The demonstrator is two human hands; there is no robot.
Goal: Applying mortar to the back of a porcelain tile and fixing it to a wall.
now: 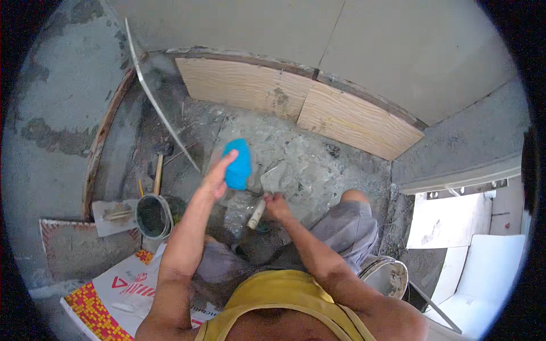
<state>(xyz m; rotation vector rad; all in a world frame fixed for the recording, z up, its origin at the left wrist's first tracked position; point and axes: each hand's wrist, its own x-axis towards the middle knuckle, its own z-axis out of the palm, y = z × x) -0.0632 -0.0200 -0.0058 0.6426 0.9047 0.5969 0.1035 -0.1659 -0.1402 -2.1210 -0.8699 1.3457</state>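
My left hand [219,173] reaches forward over the floor, its thumb and fingers closed on a bright blue piece [239,165]. I cannot make out whether that piece is a cloth, a sponge or a plastic scoop. Lower and to the right, my right hand [277,207] is closed around a trowel [257,213] near where the pale handle meets the blade. The trowel's grey blade [274,177] points away from me, over wet grey mortar [307,165] spread on the floor.
Two wood-grain tiles [244,85] [352,119] line the base of the far wall. On the left stand a dark bucket [153,217], a hammer [158,173] and a long pale strip [149,91]. A printed bag or sheet [119,284] lies near left; another bucket [392,278] is at right.
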